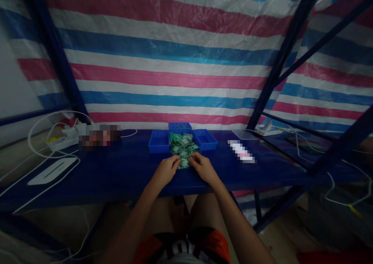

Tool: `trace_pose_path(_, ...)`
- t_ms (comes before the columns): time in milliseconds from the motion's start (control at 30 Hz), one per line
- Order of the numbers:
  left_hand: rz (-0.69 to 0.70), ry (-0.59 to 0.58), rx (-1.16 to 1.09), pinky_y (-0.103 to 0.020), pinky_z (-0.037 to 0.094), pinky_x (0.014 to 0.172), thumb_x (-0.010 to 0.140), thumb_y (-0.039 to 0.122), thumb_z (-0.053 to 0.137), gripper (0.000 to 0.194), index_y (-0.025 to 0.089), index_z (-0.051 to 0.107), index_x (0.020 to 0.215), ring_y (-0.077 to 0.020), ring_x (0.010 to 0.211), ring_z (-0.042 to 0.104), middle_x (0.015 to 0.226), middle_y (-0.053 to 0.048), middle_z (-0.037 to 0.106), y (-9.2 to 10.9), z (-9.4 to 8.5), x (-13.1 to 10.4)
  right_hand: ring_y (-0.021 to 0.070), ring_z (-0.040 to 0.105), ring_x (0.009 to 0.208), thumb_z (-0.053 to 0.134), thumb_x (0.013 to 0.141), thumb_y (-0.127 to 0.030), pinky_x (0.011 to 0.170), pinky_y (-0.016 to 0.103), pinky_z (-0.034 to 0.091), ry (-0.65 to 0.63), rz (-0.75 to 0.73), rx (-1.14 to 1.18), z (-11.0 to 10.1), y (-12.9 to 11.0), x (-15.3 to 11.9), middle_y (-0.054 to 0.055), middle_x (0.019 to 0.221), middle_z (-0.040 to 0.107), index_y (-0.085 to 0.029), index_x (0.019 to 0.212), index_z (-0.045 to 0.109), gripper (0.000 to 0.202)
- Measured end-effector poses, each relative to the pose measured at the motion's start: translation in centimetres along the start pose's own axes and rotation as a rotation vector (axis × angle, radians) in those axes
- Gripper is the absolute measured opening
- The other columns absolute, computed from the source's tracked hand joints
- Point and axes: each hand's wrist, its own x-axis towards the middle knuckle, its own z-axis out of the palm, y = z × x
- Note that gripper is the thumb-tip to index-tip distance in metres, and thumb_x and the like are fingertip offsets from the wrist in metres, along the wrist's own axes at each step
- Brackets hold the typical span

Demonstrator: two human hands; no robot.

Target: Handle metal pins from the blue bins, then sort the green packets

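A pile of small green and silvery packets (183, 145) lies on the blue table, spreading toward its front edge. My left hand (170, 167) is at the near left side of the pile, its thumb and fingers pinched together at the packets. Opposite it, my right hand (202, 166) touches the near right side, also with fingers pressed together. What either hand pinches is too small to make out. Around the pile stand a left blue tray (159, 141), a back blue tray (180, 127) and a right blue tray (205, 139).
On the blue table (116, 171), a flat white device (54, 171) with cables lies at the left, near a blurred reddish item (100, 136). A blurred white and pink item (241, 151) lies to the right. Blue metal posts and a striped sheet (175, 77) stand behind.
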Motion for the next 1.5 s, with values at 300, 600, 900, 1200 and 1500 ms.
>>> trace_pose_path(300,-0.031,0.004,0.038,-0.025,0.042,0.070,0.089,0.025,0.041,0.027,0.018,0.052,0.113,-0.0165,0.076,0.062,0.083,-0.004,0.065,-0.3,0.2,-0.2,0.0138,0.051,0.057,0.051,0.081,-0.036,0.057,0.024,0.039,0.002,0.011,0.046,0.0,-0.1,-0.1,-0.004,0.064,0.054,-0.021,0.097,0.052,0.022)
trace_pose_path(600,-0.033,-0.027,0.038,-0.022,0.042,0.064,0.088,0.022,0.042,0.012,0.020,0.053,0.093,-0.0137,0.070,0.061,0.075,0.000,0.063,0.2,0.0,-0.8,0.0130,0.052,0.062,0.055,0.080,-0.032,0.059,0.024,0.038,0.014,0.029,0.017,-0.4,-0.3,-0.8,-0.004,0.066,0.052,-0.021,0.074,0.045,0.016)
trace_pose_path(900,0.049,-0.060,0.079,-0.027,0.044,0.081,0.087,0.014,0.044,0.019,0.019,0.060,0.095,-0.0156,0.089,0.059,0.094,-0.003,0.063,0.6,-0.2,-0.9,0.0152,0.056,0.070,0.055,0.081,-0.024,0.068,0.029,0.045,-0.039,-0.026,-0.178,-0.3,-1.1,-1.0,0.003,0.085,0.055,-0.020,0.085,0.062,0.009)
trace_pose_path(1200,0.015,-0.077,-0.020,-0.024,0.043,0.076,0.085,0.013,0.048,0.013,0.021,0.054,0.094,-0.0129,0.084,0.058,0.089,0.001,0.061,1.0,-0.4,-1.7,0.0202,0.057,0.096,0.057,0.082,-0.033,0.085,0.035,0.044,-0.231,-0.030,-0.139,-0.5,-1.9,-1.6,0.005,0.104,0.062,-0.022,0.111,0.054,0.031)
trace_pose_path(1500,0.092,-0.208,-0.133,-0.025,0.043,0.086,0.084,0.007,0.042,0.016,0.021,0.050,0.088,-0.0134,0.097,0.054,0.101,-0.001,0.059,2.3,-0.9,-1.9,0.0226,0.056,0.102,0.058,0.081,-0.035,0.089,0.038,0.043,-0.311,0.046,-0.107,-0.6,-2.2,-1.8,0.007,0.110,0.062,-0.023,0.115,0.053,0.036)
